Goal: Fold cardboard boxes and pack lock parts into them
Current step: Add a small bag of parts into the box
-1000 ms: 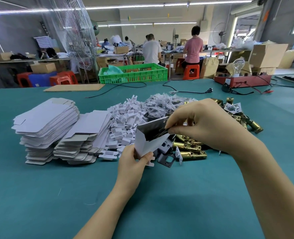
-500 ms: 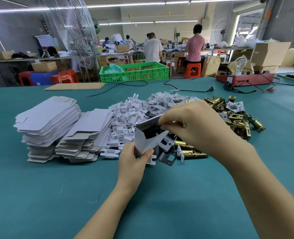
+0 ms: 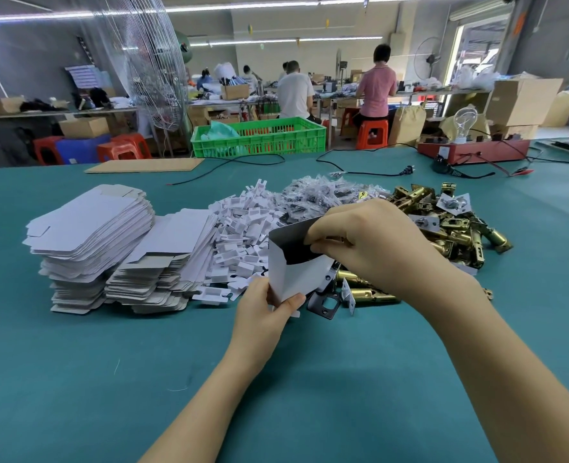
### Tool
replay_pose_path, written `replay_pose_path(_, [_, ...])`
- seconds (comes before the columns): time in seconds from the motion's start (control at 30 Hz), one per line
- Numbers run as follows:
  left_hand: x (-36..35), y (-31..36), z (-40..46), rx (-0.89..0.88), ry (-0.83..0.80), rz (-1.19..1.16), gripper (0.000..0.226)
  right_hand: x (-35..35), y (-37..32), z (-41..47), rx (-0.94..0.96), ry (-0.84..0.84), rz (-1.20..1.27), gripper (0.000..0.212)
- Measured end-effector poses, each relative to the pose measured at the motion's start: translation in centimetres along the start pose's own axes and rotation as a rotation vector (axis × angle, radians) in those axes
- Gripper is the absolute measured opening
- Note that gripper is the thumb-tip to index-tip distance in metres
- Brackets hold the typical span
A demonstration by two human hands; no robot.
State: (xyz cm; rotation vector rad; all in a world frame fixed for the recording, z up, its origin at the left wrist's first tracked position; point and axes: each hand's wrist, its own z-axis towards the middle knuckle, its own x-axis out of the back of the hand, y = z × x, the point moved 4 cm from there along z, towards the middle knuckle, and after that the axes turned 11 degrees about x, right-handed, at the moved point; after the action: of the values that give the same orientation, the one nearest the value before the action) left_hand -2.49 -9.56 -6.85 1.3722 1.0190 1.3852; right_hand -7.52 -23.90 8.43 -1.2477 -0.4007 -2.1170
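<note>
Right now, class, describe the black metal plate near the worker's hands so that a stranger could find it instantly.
Start at the teal table and find the pile of brass latches on its right side. At the pile's near edge, just right of the left hand holding the white box, lies the black metal plate. It alone is flat and black, with a rectangular hole.

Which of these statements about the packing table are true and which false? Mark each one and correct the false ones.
1. The left hand holds the white box at its lower end. True.
2. The right hand lies flat on the table. False: its fingers are curled at the box's open top.
3. The flat box blanks lie left of the box. True.
4. The brass lock parts are in the green crate. False: they lie heaped on the table.
</note>
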Motion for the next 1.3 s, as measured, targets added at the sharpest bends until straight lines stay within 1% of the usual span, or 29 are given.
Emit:
replay_pose_path(0.1, [-0.1,0.0,0.0,0.008,-0.012,0.016,0.012,-0.6,-0.1,0.2,0.006,-0.026,0.015,0.017])
replay_pose_path(0.2, [0.0,0.0,0.0,-0.003,-0.005,0.020,0.014,-0.7,0.2,0.1,-0.011,-0.045,-0.031,0.018])
replay_pose_path(0.33, [-0.1,0.0,0.0,-0.021,-0.017,0.033,0.020,-0.4,0.6,0.0,-0.022,0.005,-0.013,0.018])
replay_pose_path(0.47, [-0.2,-0.3,0.1,0.008,-0.033,0.058,0.014,-0.6,0.9,-0.1,-0.036,0.040,-0.053,0.018])
replay_pose_path(0.57, [-0.1,-0.3,0.1,0.026,-0.033,0.031,0.014,0.1,1.4,-0.4,-0.054,0.142,0.005,0.016])
replay_pose_path(0.77, [0.1,0.0,0.0,0.007,-0.030,-0.024,0.013,2.5,2.8,-1.9,-0.134,0.437,0.236,0.008])
replay_pose_path(0.83, [0.2,0.0,0.1,0.004,-0.029,-0.033,0.013,3.1,3.9,-2.4,-0.208,0.528,0.311,0.007])
replay_pose_path(0.9, [0.3,-0.1,0.2,0.032,-0.018,-0.086,0.011,3.1,5.3,-3.0,-0.310,0.559,0.348,0.006])
replay_pose_path(1.0, [0.6,-0.5,0.5,0.113,-0.008,-0.298,0.011,2.3,7.4,-3.8,-0.465,0.507,0.384,0.005])
replay_pose_path(1.03, [0.7,-0.7,0.7,0.131,0.009,-0.338,0.011,1.8,8.1,-4.0,-0.514,0.452,0.393,0.004])
replay_pose_path(1.1, [1.0,-1.0,1.0,0.152,0.033,-0.384,0.011,0.4,9.1,-4.1,-0.572,0.249,0.356,0.005])
replay_pose_path(1.17, [1.1,-1.1,1.1,0.162,0.032,-0.428,0.012,-1.4,9.5,-4.1,-0.571,0.024,0.298,0.006])
replay_pose_path(1.2, [1.1,-1.1,1.1,0.167,0.029,-0.446,0.012,-2.3,9.4,-3.9,-0.558,-0.047,0.276,0.006])
replay_pose_path(1.3, [1.1,-1.2,1.2,0.181,0.022,-0.485,0.013,-4.9,8.8,-3.3,-0.475,-0.134,0.241,0.007])
